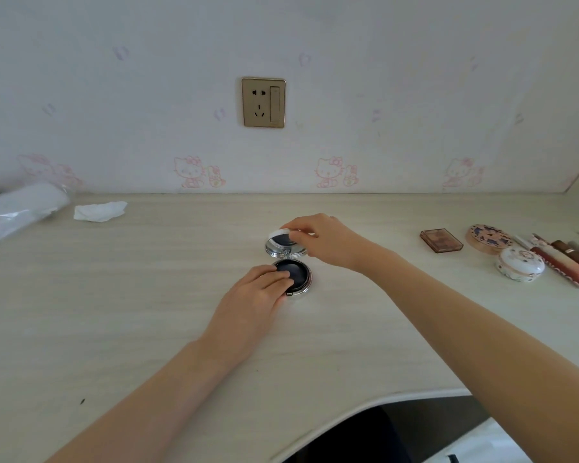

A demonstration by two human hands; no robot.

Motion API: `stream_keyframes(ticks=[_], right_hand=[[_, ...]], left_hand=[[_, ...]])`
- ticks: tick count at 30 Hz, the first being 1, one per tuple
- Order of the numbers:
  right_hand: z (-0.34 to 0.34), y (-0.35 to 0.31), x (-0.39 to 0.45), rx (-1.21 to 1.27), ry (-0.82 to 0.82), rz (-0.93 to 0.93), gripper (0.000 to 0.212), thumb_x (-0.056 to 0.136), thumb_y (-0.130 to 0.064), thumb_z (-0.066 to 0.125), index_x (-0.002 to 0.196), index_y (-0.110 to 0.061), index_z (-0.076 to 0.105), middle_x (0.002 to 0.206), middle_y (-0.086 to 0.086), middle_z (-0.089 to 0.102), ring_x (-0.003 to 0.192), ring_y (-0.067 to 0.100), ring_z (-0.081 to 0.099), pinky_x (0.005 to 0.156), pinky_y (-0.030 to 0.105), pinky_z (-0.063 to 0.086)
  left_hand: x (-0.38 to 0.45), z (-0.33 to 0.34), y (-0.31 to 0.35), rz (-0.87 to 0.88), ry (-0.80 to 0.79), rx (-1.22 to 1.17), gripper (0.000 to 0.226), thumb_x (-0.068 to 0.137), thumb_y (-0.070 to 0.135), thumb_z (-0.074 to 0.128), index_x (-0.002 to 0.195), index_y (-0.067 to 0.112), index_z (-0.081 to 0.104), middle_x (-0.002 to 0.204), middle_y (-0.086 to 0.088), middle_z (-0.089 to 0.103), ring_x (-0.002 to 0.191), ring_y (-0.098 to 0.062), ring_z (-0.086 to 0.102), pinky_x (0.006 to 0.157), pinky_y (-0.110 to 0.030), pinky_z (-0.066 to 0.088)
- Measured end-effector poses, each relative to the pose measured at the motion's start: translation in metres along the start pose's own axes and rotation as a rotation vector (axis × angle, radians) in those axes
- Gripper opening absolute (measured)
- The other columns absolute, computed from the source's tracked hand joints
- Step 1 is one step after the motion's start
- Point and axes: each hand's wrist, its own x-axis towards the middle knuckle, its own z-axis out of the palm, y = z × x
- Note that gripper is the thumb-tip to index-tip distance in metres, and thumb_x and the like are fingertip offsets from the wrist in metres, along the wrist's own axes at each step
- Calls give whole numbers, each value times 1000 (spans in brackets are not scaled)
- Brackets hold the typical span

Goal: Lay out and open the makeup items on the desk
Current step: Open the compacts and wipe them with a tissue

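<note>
A round silver compact [298,272] lies open in the middle of the pale wooden desk [114,295], its mirrored lid [283,247] tilted back toward the wall. My left hand [248,302] holds the dark base, fingers resting over its left rim. My right hand [328,242] pinches a white round puff [279,233] at the lid's upper edge. At the right lie a brown square palette [441,240], a round patterned compact [488,238], a white floral compact [519,264] and several lipstick tubes [562,262], all closed.
A crumpled white tissue [99,211] and a clear plastic-wrapped bundle [17,210] lie at the back left. A gold wall socket [263,102] sits above the desk. The desk's curved front edge [381,401] runs at the lower right.
</note>
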Motion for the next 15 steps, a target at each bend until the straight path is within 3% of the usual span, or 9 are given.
stream_keyframes(ticks=[3, 7, 15], right_hand=[[0, 2, -2, 24, -7, 8, 29, 97, -21, 46, 120, -23, 65, 107, -9, 66, 73, -6, 53, 80, 19, 38], [1, 3, -7, 29, -54, 9, 29, 95, -22, 49, 118, -29, 66, 113, -11, 67, 105, 7, 58, 94, 22, 41], [6, 10, -8, 39, -20, 10, 32, 95, -24, 50, 124, -28, 61, 107, -7, 65, 105, 13, 58, 95, 28, 44]], left_hand=[[0, -1, 1, 0, -2, 17, 38, 89, 28, 41, 103, 13, 73, 107, 4, 71, 108, -11, 49, 95, -24, 38], [5, -2, 2, -21, -26, 28, 39, 87, 29, 40, 102, 15, 73, 104, 6, 71, 104, -10, 50, 90, -23, 41], [12, 3, 2, -7, -1, 42, 33, 84, 26, 44, 98, 14, 72, 100, 4, 71, 101, -11, 47, 87, -26, 38]])
